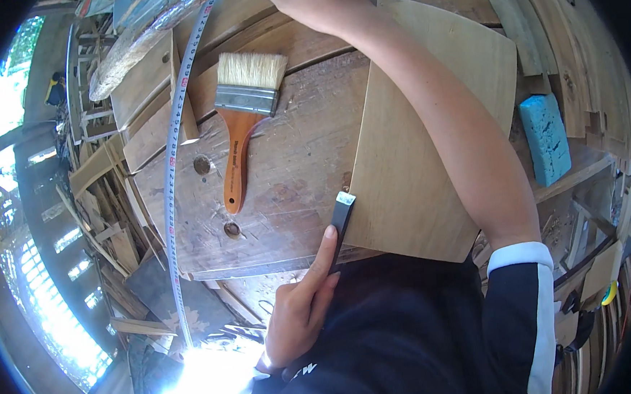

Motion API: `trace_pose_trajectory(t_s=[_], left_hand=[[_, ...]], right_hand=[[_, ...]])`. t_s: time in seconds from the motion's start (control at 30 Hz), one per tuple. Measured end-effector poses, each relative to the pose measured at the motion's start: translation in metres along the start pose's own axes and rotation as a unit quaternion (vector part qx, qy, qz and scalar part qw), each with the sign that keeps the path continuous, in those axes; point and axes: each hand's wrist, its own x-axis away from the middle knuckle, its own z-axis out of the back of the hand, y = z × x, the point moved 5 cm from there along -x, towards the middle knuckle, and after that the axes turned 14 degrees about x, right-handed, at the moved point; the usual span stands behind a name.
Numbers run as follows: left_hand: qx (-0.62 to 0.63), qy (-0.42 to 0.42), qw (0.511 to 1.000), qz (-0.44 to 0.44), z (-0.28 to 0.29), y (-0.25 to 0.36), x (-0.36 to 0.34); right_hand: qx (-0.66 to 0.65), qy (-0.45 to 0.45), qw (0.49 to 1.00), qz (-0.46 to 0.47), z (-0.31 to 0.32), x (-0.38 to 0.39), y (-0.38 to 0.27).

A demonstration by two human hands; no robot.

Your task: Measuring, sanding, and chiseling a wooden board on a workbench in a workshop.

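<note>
My left hand grips a chisel with a dark flat blade and a bright bevelled end, the index finger laid along the blade. Its tip lies by the left edge of a pale, smooth wooden board. Across that board stretches my right arm, and my right hand is at the far edge, partly cut off by the picture's top; its fingers are mostly hidden. Left of the board, a wide paintbrush with pale bristles and an orange-brown handle lies on the worn wooden bench.
A measuring tape runs down the bench's left side and over its near edge. A blue sponge-like block sits at the right. Planks are stacked far right, and wood offcuts lie at the left. Bright light glares at the lower left.
</note>
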Motion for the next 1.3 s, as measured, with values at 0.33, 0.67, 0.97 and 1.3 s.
trace_pose_trajectory(t_s=[0.33,0.67,0.97,1.3], left_hand=[[0.001,-0.011,1.000,0.025,0.002,0.000,-0.001],[0.010,0.000,0.999,0.034,0.000,-0.003,-0.001],[0.010,0.002,0.999,0.030,0.000,-0.009,0.014],[-0.024,0.034,0.998,-0.036,-0.002,0.001,-0.001]], right_hand=[[0.007,-0.049,0.999,-0.021,0.008,-0.002,-0.009],[0.016,-0.042,0.999,-0.008,0.004,-0.002,-0.009],[0.033,-0.048,0.998,-0.010,0.004,-0.004,-0.009],[0.047,-0.028,0.998,-0.014,-0.010,-0.007,-0.006]])
